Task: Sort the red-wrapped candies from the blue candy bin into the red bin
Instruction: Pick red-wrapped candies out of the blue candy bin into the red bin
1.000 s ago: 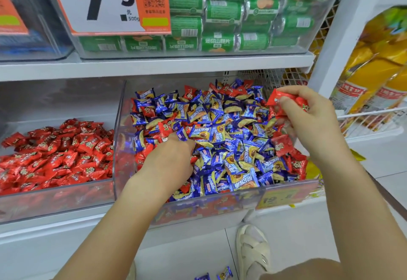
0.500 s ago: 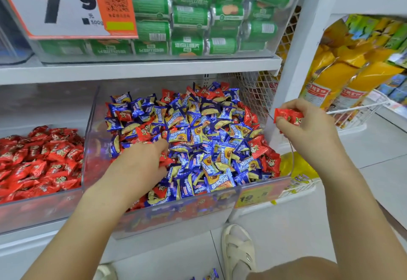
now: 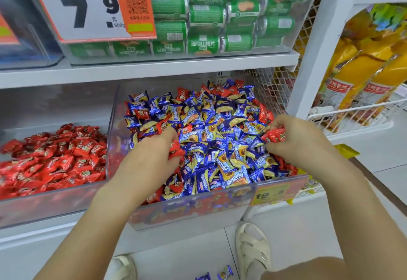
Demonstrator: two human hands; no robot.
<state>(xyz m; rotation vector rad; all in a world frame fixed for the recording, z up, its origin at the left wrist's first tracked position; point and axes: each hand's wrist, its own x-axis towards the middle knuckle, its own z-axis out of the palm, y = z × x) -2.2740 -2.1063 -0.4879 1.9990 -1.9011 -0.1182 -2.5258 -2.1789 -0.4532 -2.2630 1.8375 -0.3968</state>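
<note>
Right hand (image 3: 299, 138) dropped from beside bin back over blue candy bin (image 3: 198, 204), pinching red candies (image 3: 274, 135). Left hand (image 3: 154, 156) curled around more reds. Gather fully, then carry both handfuls to red bin (image 3: 44, 204).

I see a white shelf board (image 3: 154, 70) running across above the candy level; on it stands a clear bin of green snack canisters (image 3: 211, 15), stacked on their sides, with a white and orange price sign (image 3: 92, 6) reading 7 9 fixed to its front; left of that, another clear bin (image 3: 24, 26) with blue contents I cannot make out. A white upright post (image 3: 319, 44) closes the shelf on the right; beyond it, yellow-orange bags (image 3: 356, 70) stand in a white wire basket (image 3: 352, 118). On the pale floor below lie two blue-wrapped candies (image 3: 217, 275), between two cream sandals (image 3: 253, 251).
</note>
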